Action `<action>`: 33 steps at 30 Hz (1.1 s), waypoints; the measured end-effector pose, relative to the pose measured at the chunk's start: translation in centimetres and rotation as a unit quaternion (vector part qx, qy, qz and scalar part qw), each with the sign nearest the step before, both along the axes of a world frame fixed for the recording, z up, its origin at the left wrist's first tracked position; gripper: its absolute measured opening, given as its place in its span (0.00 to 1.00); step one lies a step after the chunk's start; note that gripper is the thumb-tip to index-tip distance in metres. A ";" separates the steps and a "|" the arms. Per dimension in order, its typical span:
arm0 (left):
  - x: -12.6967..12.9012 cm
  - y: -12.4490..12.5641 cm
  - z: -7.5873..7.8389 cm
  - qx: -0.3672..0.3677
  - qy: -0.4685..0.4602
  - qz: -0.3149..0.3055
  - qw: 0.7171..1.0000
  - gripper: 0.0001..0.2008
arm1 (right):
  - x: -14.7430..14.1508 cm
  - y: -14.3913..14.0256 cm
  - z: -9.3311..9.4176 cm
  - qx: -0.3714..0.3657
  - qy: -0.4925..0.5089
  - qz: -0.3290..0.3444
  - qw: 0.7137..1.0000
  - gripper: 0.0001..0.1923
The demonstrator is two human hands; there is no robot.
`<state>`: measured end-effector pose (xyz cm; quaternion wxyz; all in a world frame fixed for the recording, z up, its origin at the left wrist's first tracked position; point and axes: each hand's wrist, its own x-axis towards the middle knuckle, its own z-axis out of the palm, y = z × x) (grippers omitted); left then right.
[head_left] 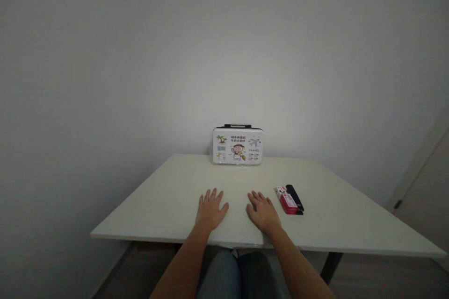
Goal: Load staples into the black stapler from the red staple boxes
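My left hand [211, 210] lies palm down on the white table [154, 210], its fingers spread and holding nothing. To its right, my right hand [262, 212] also rests flat on the tabletop, fingers apart, with nothing in it. Just right of that hand is a small red and white package [288, 202], not touched by it. Against the package's right side lies a long black object [294, 197] that looks like a stapler.
A white case [237, 146] with cartoon travel pictures and a black handle stands upright at the table's far edge, close to the grey wall [238, 56]. The table's near edge crosses below my wrists, above my legs [224, 275].
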<state>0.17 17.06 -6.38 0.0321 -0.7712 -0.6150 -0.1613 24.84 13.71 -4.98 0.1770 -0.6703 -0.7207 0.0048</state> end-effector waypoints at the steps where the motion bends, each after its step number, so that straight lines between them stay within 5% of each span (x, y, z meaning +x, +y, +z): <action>1: 0.0 0.0 0.0 -0.001 0.000 0.001 1.000 0.34 | 0.0 0.0 0.0 -0.001 0.000 0.000 1.000 0.31; 33: 0.1 -0.1 0.2 -0.009 0.006 0.004 1.000 0.34 | -0.2 -0.3 0.0 0.011 0.017 0.002 1.000 0.30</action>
